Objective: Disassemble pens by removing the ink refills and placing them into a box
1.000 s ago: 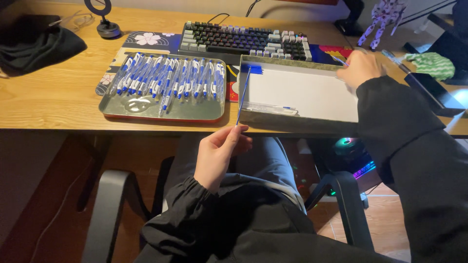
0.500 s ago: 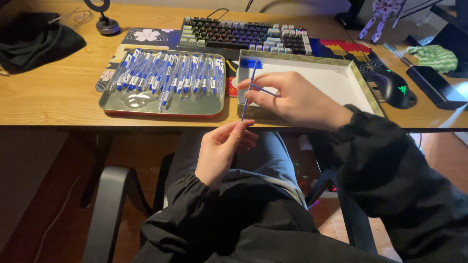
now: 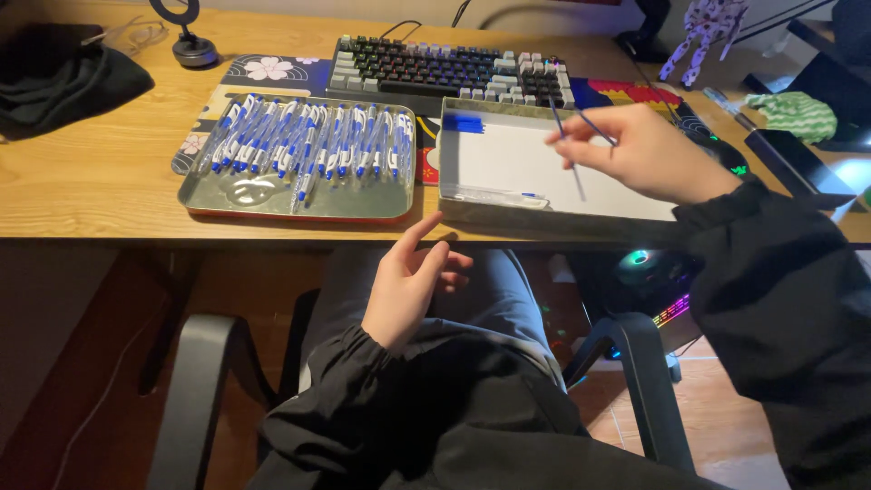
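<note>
My right hand hovers over a shallow grey box with a white floor and pinches two thin pen refills that point down and away. My left hand rests over my lap just below the desk edge, fingers apart and empty. Inside the box, a clear pen part lies along the near wall and blue pieces sit in the far left corner. To the left of the box, a metal tray holds several blue and white pens in a row.
A keyboard lies behind the tray and box. A black cloth sits at the desk's far left, a small ring stand near it. A green cloth and a dark mouse are at the right. Chair armrests flank my legs.
My right hand came from the box's far right corner to my left hand, then swung back over the box with the thin refills. My left hand's fingers have spread apart.
</note>
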